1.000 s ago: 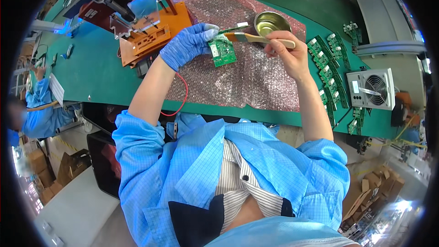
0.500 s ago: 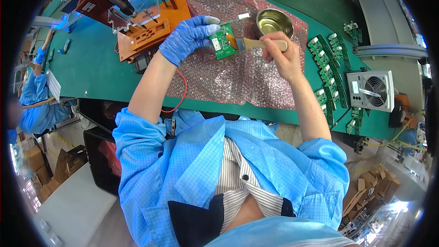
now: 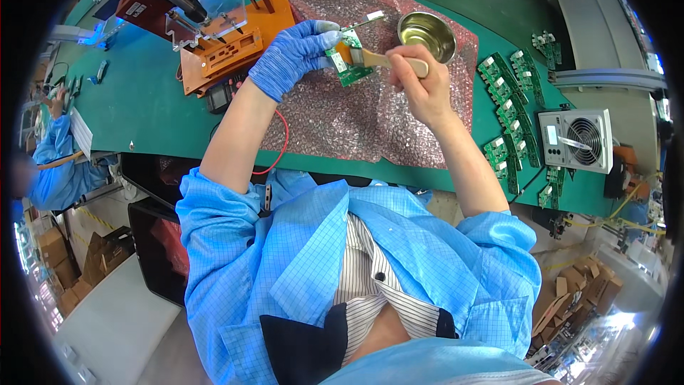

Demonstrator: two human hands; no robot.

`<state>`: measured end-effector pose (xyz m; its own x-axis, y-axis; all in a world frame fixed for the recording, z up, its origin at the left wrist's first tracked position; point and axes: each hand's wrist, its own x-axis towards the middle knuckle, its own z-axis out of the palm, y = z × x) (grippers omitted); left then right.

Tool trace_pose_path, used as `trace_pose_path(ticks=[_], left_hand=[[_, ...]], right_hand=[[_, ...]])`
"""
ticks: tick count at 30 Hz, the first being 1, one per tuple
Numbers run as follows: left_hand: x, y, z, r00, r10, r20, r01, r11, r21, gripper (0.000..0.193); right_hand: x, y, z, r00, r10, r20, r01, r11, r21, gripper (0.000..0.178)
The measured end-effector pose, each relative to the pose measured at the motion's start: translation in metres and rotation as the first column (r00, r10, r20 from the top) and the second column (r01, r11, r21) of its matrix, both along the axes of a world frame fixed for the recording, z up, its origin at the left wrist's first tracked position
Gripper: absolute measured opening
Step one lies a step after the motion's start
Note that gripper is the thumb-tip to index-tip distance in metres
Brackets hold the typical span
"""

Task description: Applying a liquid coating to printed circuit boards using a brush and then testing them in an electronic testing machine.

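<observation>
In a blue glove, my left hand [image 3: 296, 57] grips a green circuit board [image 3: 353, 75] by its left side, holding it above the pinkish bubble wrap. My bare right hand [image 3: 422, 85] is closed round the wooden handle of a brush [image 3: 377, 60]. The brush's amber bristles lie against the board's face, covering its middle. Just beyond my right hand stands a round metal bowl [image 3: 427, 34] with yellowish liquid or a yellowish sheen inside; I cannot tell which.
Bubble wrap [image 3: 335, 125] covers the middle of the green table. An orange fixture [image 3: 235, 50] with a clear plate stands at left, a red wire [image 3: 287, 135] below it. Several circuit boards [image 3: 509, 110] and a fan unit [image 3: 577, 140] sit at right. A co-worker's blue sleeve [image 3: 55, 164] shows far left.
My right hand and the brush have moved left and slightly away from me, the bristles shifting across the board toward its upper left. The board has tilted a little in my left hand.
</observation>
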<state>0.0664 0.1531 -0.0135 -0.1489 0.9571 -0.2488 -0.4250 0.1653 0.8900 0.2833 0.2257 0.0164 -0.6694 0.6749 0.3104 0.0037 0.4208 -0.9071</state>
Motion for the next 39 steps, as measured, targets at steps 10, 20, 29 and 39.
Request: trace_pose_path(ticks=[10, 20, 29, 39], left_hand=[[0.004, -0.003, 0.003, 0.999, 0.044, 0.022, -0.043, 0.998, -0.036, 0.023], [-0.006, -0.002, -0.005, 0.973, 0.110, 0.202, -0.121, 0.992, 0.046, 0.023], [0.009, 0.001, -0.011, 0.923, 0.284, 0.261, -0.317, 0.944, 0.093, 0.019], [0.014, 0.013, 0.000, 0.891, 0.345, 0.296, -0.394, 0.911, 0.124, 0.016]], right_hand=[[0.013, 0.009, 0.002, 0.987, -0.122, -0.101, 0.097, 0.970, -0.225, 0.019], [0.020, -0.001, -0.018, 0.991, -0.113, -0.073, 0.092, 0.965, -0.247, 0.018], [0.005, -0.009, -0.013, 0.961, -0.236, -0.143, 0.186, 0.937, -0.294, 0.015], [-0.001, -0.016, -0.010, 0.951, -0.273, -0.143, 0.228, 0.936, -0.269, 0.013]])
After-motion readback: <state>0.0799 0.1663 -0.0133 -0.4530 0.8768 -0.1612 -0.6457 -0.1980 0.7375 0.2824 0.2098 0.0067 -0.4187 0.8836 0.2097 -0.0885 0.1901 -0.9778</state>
